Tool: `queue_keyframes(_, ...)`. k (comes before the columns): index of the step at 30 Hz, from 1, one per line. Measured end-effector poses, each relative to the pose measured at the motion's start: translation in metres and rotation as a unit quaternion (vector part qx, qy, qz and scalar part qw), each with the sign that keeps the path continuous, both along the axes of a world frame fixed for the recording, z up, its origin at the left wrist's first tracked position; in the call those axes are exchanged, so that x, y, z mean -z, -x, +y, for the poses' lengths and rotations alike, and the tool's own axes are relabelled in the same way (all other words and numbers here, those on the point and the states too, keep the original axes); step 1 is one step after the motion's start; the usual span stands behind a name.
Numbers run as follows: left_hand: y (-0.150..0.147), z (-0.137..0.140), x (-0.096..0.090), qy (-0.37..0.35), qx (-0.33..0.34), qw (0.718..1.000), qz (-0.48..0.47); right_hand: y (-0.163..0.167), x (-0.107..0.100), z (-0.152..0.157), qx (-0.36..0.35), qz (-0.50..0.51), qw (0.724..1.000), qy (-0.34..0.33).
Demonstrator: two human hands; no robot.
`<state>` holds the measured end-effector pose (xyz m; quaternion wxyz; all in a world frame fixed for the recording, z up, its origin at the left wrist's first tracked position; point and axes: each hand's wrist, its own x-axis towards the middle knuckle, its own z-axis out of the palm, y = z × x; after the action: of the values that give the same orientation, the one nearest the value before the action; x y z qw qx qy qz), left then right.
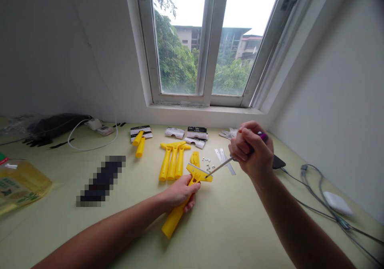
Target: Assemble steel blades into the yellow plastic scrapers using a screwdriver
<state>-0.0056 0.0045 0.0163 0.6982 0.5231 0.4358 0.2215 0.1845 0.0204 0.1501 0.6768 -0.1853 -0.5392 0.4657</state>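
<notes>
My left hand is wrapped round the neck of a yellow scraper, whose wide head points away from me with a metal blade along its far edge. In my right hand is a screwdriver, gripped by its purple handle. Its tip meets the right side of the scraper head, where a screw seems to sit. Just beyond the head lie a loose yellow scraper part, several small screws and nuts, and flat metal blades.
Several yellow scraper handles lie behind my left hand. Two yellow pieces rest by printed cards near the wall. A bottle of yellow liquid is at left, a pixelated dark object nearer. Cables and a white case lie right.
</notes>
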Motion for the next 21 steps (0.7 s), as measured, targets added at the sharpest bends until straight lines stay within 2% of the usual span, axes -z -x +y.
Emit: queue_keyframes(21, 0.0009, 0.0004, 0.0027, -0.009, 0.010, 1.000, -0.005, 0.0037, 0.0050, -0.0016, -0.025, 0.014, 0.999, -0.016)
